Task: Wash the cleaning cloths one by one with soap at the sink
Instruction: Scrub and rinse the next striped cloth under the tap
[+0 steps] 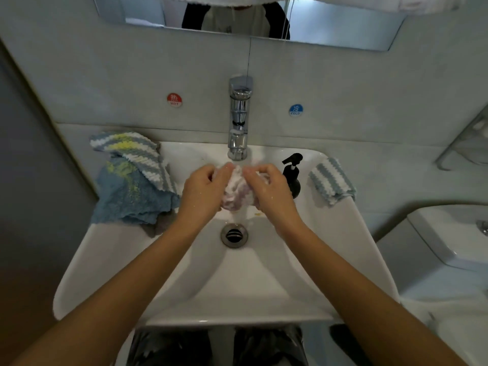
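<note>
Hands, left [202,188] and right [266,187], clamp curled fingers on the bunched cloth [237,192] under the tap [239,122], above the drain [234,235]. Best rub fold against fold, turning it, keeping suds over the sink [105,260].

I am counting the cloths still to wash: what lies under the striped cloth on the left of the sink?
Under the striped cloth lies a blue cloth; anything below it is hidden.

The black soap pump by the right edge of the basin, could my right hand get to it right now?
Probably yes, once it lets go. The soap pump stands just beside the right hand with nothing between them, but both hands, left hand included, are gripping the bunched cloth under the faucet.
</note>
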`<state>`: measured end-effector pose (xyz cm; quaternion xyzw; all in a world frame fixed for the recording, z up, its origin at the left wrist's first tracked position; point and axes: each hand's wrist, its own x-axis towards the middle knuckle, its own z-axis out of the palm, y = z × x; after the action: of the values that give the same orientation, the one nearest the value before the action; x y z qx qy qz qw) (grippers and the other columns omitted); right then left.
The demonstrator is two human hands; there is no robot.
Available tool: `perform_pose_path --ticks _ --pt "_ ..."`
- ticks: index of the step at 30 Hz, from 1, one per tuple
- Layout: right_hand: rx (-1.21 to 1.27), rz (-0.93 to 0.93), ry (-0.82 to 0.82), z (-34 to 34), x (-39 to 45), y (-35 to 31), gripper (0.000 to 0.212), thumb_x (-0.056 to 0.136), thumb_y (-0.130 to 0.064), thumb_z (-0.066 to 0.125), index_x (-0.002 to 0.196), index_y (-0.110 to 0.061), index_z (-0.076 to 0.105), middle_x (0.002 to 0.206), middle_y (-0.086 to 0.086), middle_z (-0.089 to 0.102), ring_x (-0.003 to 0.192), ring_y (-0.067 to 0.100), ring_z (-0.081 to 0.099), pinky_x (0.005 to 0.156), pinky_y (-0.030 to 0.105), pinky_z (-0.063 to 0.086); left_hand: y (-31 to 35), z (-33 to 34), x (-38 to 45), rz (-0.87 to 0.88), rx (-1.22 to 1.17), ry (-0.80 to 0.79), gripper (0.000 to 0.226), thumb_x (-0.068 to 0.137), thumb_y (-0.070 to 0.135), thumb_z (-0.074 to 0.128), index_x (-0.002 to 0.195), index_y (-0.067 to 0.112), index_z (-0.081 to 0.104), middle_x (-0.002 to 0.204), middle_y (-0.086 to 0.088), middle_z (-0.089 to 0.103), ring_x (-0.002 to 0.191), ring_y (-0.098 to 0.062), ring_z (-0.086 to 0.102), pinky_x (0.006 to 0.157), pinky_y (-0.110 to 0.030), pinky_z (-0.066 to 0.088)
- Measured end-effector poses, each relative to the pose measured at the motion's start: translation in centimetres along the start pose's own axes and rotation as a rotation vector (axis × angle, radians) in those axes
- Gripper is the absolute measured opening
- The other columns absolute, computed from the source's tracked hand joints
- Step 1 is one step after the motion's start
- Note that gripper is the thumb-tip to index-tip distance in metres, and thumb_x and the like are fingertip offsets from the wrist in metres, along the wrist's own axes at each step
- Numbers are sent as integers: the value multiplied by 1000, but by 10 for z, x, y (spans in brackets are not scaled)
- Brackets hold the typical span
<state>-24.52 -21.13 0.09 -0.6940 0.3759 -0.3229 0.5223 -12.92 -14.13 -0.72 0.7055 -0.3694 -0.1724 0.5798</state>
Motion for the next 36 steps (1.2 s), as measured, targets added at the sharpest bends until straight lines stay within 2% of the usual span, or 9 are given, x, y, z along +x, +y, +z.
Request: perform_pose_path --ticks 3,5,9,14,20,25,28,31,36 --pt "-42 4 -76 -13 0 -5 25 91 -35 67 105 -15 62 101 7 67 79 18 66 74 36 57 1 -16 -2 -116 -96 3 34 98 35 53 82 5 52 75 -8 59 67 -18 62 57 -31 55" --pt "-69 -40 -185 -21 -3 -13 21 93 -26 65 106 -10 66 101 6 67 79 10 67 73 26 57 3 -26 -5 -129 -130 29 32 99 32 52 74 12 47 70 -3 56 63 -12 60 63 -32 57" --pt "-209 -123 -381 -29 -8 -28 10 91 -17 67 101 -14 70 91 -1 68 68 -6 58 65 12 43 11 -40 -6 -49 -101 59 35 100 30 51 69 16 42 63 2 45 49 2 50 61 -29 51" --pt "-293 -111 -474 -28 -7 -34 28 85 -12 73 109 -22 65 99 2 67 82 5 64 73 16 50 28 -42 -7 90 -104 39 27 97 30 55 78 12 51 66 3 48 52 0 45 51 -15 42" --pt "-120 -166 -323 -23 -13 -42 31 89 -36 69 114 -18 65 97 1 70 90 13 69 81 29 55 41 -33 -7 143 -85 -33 27 91 28 66 86 2 58 69 0 57 63 -11 54 57 -27 48" --pt "15 -133 -277 -24 -15 -49 27 90 -30 69 107 -10 63 105 9 72 98 21 69 85 31 57 58 -38 -9 159 -71 -214 19 90 19 67 91 0 66 72 -2 64 63 -6 59 58 -18 49" --pt "84 -114 -290 -26 -18 -52 20 93 -24 64 108 -11 62 103 7 71 91 15 70 73 20 54 65 -50 -7 152 -62 -332 11 87 10 69 96 3 68 80 -3 70 71 -9 64 65 -18 52" --pt "181 -83 -244 -28 -14 -54 19 99 -14 55 115 -8 63 106 7 71 95 15 70 74 21 55 69 -55 -7 155 -61 -452 24 86 0 67 107 10 69 92 2 74 85 -10 70 74 -20 56" --pt "198 -30 -180 -23 -13 -60 25 103 -20 47 116 -12 66 107 10 72 96 20 69 77 28 55 75 -51 -4 264 25 -275 20 88 4 66 95 22 72 84 7 71 76 -3 66 68 -14 52"
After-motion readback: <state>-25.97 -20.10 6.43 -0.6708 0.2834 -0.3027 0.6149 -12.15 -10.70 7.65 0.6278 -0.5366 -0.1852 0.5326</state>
